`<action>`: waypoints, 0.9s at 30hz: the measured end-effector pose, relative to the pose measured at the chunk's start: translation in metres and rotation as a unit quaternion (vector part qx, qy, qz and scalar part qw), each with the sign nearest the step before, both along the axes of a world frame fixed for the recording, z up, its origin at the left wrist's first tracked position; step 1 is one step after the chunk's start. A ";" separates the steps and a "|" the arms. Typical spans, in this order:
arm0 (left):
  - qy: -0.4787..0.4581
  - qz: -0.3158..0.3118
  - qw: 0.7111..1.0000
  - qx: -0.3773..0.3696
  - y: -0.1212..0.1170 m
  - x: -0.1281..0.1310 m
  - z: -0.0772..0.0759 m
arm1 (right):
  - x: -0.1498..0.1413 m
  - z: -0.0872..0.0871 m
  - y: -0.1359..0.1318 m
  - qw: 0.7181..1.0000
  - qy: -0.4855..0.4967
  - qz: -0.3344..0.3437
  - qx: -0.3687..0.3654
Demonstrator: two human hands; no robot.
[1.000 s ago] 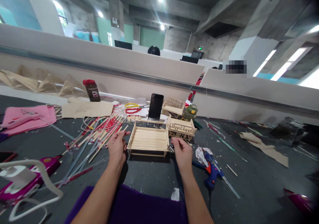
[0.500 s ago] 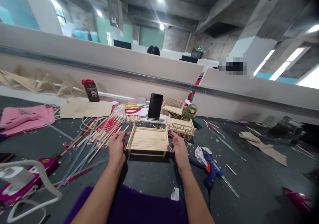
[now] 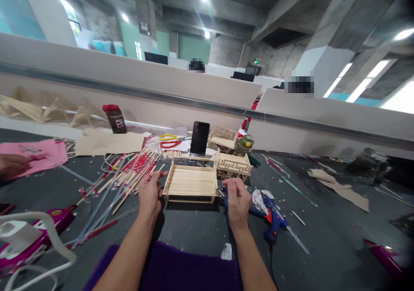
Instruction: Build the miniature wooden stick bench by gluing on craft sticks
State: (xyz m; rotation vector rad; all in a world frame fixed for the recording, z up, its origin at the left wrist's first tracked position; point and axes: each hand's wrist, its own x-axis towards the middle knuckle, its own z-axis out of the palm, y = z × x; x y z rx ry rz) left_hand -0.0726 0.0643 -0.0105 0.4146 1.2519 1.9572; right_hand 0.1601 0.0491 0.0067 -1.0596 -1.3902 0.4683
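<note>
A small model bed made of wooden sticks (image 3: 193, 179) stands on the dark table between my hands, with a slatted top and low rails. My left hand (image 3: 150, 194) is at its left side, fingers curled and the index fingertip meeting the left rail. My right hand (image 3: 238, 200) is closed just off the right front corner, apart from the bed; whatever its fingers hold, if anything, is hidden. Behind the right hand is another stick model with a lattice front (image 3: 233, 166). A blue glue gun (image 3: 274, 220) lies to the right.
Loose sticks with red ends (image 3: 137, 170) are piled left. A phone (image 3: 199, 138) stands upright behind the bed, near pliers (image 3: 170, 144) and a green bottle (image 3: 245, 144). A brown bottle (image 3: 115, 120) stands by the partition. Another person's hand (image 3: 13, 166) rests at a pink cloth (image 3: 51, 151).
My right hand has drawn slightly right, away from the bed, and its fingers have curled closed. My left hand has stayed by the left rail. Another person's hand has appeared at far left.
</note>
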 end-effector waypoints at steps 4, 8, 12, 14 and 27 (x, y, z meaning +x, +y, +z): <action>0.004 0.005 1.000 0.003 0.000 0.000 -0.001 | -0.023 0.005 -0.026 0.985 -0.079 0.153 -0.030; 0.014 0.004 1.000 0.002 0.000 0.000 0.000 | -0.057 -0.016 -0.037 0.868 -0.092 0.378 -0.310; 0.014 -0.011 1.000 -0.011 0.001 0.000 -0.001 | -0.076 -0.033 -0.034 0.789 0.083 0.415 -0.445; 0.011 -0.014 1.000 -0.019 0.002 0.000 -0.003 | -0.078 -0.032 -0.032 0.783 0.214 0.375 -0.448; 0.007 0.001 1.000 -0.024 0.000 0.000 0.001 | -0.075 -0.021 -0.022 0.694 0.515 0.288 -0.412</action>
